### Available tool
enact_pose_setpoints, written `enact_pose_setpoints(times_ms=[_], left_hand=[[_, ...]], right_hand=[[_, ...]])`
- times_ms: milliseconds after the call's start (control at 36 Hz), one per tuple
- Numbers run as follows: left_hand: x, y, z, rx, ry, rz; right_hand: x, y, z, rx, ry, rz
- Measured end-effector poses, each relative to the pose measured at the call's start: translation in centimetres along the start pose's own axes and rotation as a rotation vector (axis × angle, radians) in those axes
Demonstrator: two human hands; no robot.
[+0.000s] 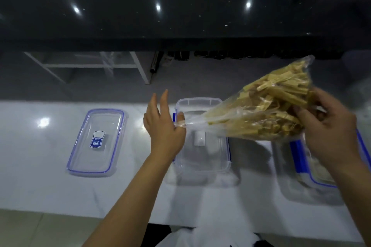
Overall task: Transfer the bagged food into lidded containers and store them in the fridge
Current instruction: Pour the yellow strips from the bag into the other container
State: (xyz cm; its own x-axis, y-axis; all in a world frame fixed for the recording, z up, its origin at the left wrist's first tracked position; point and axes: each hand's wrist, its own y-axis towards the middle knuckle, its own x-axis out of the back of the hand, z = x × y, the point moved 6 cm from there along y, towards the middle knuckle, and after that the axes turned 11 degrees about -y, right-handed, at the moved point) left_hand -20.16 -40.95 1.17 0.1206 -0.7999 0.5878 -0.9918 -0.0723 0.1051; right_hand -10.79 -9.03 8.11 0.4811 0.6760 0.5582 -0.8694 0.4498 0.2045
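Observation:
A clear plastic bag [259,110] full of pale yellow food sticks hangs tilted above an open, empty clear container [202,158] on the white counter. My right hand [329,126] grips the bag's full end at the upper right. My left hand [162,124] pinches the bag's narrow twisted end between thumb and palm, its other fingers spread, just over the container's left rim. The container's clear lid [96,140] with a blue seal and a blue label lies flat to the left.
A second container [313,168] with blue clips and a lid, holding pale food, stands at the right, partly hidden by my right arm. The white counter [50,192] ends near me. Behind it runs a glossy dark wall [180,6].

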Motion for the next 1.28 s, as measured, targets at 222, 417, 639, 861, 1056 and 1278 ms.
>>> enact_pose_setpoints(times_ms=[222,417,639,861,1056,1278], left_hand=[[-0.3,1.7,1.4,0.140,0.009,0.019],[-0.7,2.6,2.1,0.189,0.037,0.050],[-1.1,2.8,1.5,0.162,0.062,0.042],[-1.8,2.6,0.5,0.112,0.047,0.059],[-2.0,2.3,-0.6,0.080,-0.020,0.047],[-1.4,2.1,-0.1,0.096,0.015,0.040]], right_hand=[[-1.5,0.1,1.9,0.065,-0.080,-0.019],[-1.6,0.9,2.1,0.077,-0.134,-0.014],[-1.4,1.0,2.2,0.081,-0.160,-0.029],[-1.0,1.4,3.0,0.110,-0.188,-0.033],[-1.0,1.5,4.3,0.198,-0.233,-0.028],[-0.8,1.9,5.3,0.275,-0.235,-0.042]])
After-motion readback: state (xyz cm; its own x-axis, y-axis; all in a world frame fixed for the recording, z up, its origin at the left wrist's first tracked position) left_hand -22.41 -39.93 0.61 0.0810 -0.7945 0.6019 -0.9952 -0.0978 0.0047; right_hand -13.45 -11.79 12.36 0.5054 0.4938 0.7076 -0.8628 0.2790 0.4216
